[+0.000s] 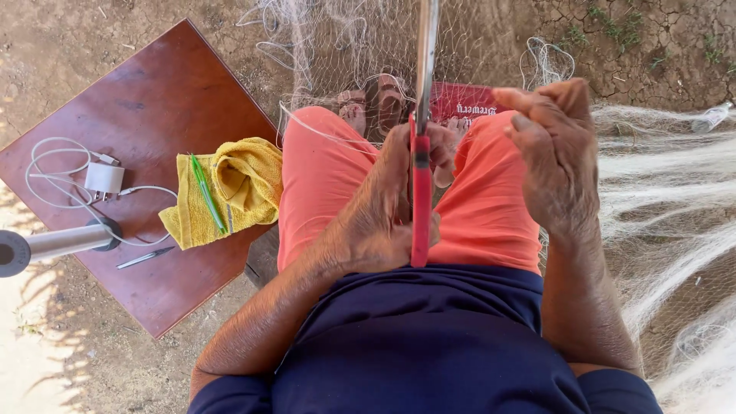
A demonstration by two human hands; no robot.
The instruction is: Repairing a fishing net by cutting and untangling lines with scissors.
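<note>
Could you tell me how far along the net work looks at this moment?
Done: cannot tell; no finished stretch stands out. In hand: the left hand grips a red tool upright against the net, the right hand pinching beside it. Left: much net lies heaped on the ground at the right.

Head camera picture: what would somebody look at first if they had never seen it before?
Probably the long red-handled tool standing upright in the middle, gripped by the left hand over bright coral-orange shorts. The right hand is raised beside it, fingers pinched, with pale fine-mesh fishing net spread on the ground to the right. On the left, a crumpled yellow towel lies on a reddish-brown wooden board.
</note>
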